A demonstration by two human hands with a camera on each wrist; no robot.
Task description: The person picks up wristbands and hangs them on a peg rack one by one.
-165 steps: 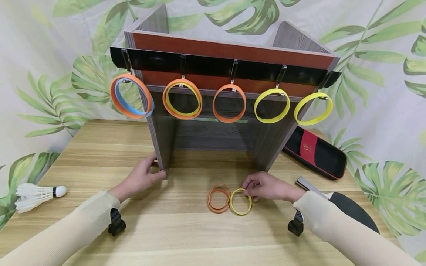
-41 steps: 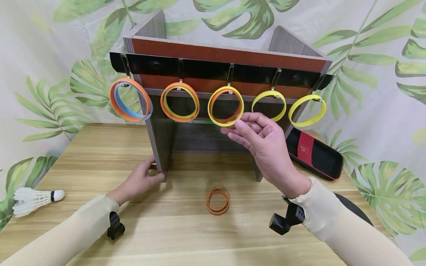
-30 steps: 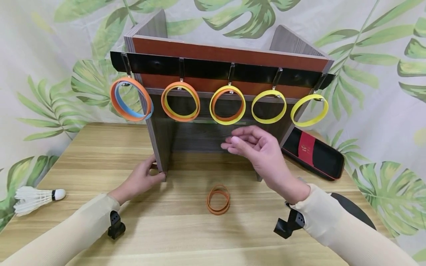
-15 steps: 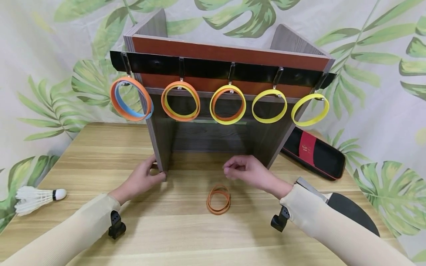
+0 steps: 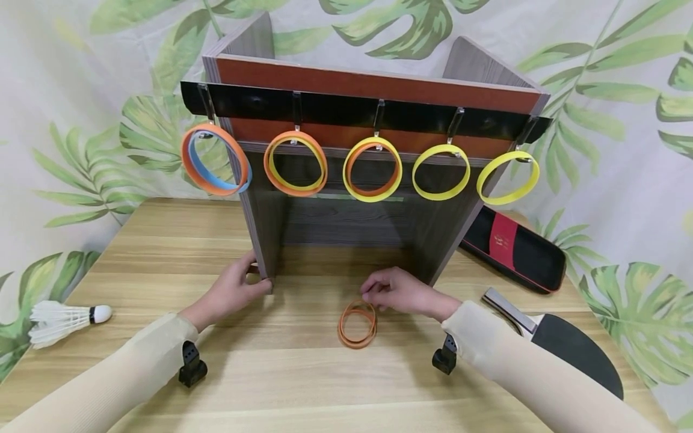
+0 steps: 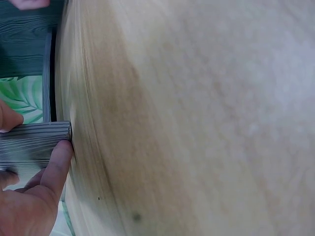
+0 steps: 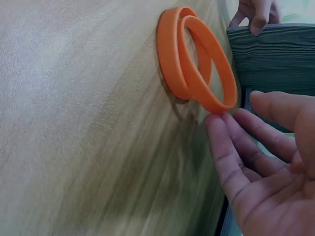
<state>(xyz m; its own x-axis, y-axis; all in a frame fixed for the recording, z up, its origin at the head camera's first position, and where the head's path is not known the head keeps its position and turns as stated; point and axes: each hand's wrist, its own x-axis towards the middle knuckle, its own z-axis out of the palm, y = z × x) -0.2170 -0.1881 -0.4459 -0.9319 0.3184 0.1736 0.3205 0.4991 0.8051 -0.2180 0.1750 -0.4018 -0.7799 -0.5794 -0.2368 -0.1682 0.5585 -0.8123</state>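
Observation:
My left hand (image 5: 233, 293) grips the lower front edge of the grey wooden stand's left panel (image 6: 34, 140), thumb in front and fingers round the far side. Two orange silicone wristbands (image 7: 172, 59) lie on the table, one tilted against the other. My right hand (image 5: 403, 293) is beside them, fingertips at the tilted band's edge and the thumb held apart in the right wrist view. Several wristbands hang on the stand's hooks: orange with blue (image 5: 213, 186), orange with yellow (image 5: 296, 191), yellow with orange (image 5: 373, 197) in the middle, and one yellow (image 5: 441, 195) and another yellow (image 5: 511, 197) rightward.
A black rail (image 5: 335, 111) carries the hooks across the stand's front. To the left lies a shuttlecock (image 5: 67, 319). On the right are a black case with a red band (image 5: 533, 252) and a black paddle (image 5: 576, 349), partly under my right sleeve. A leaf-patterned cloth (image 5: 622, 138) hangs behind.
The yellow wristband from the table now hangs on the middle hook, in front of the orange one. My right hand let it go and came down to the orange wristbands. My left hand stayed.

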